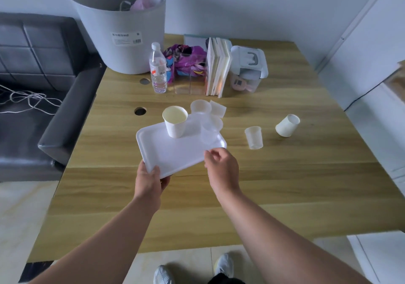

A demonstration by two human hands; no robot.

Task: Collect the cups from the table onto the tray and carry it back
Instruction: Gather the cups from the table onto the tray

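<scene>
My left hand (151, 180) grips the near corner of a white tray (175, 154) held above the wooden table (285, 185). A white paper cup (175, 121) stands upright on the tray, and a clear plastic cup (209, 131) stands at the tray's right edge. My right hand (221, 167) hovers at the tray's near right rim, fingers apart, holding nothing. Beyond the tray, a translucent cup (200, 106) and a small square white cup (217, 108) sit on the table. To the right, a clear cup (254, 137) stands upside down and a paper cup (287, 125) is tipped over.
At the table's back stand a grey tub (122, 31), a water bottle (158, 69), a clear organiser with purple cloth (188, 64), books (218, 66) and a lidded box (248, 69). A black sofa (32, 86) lies left. Two round holes (140, 111) mark the tabletop.
</scene>
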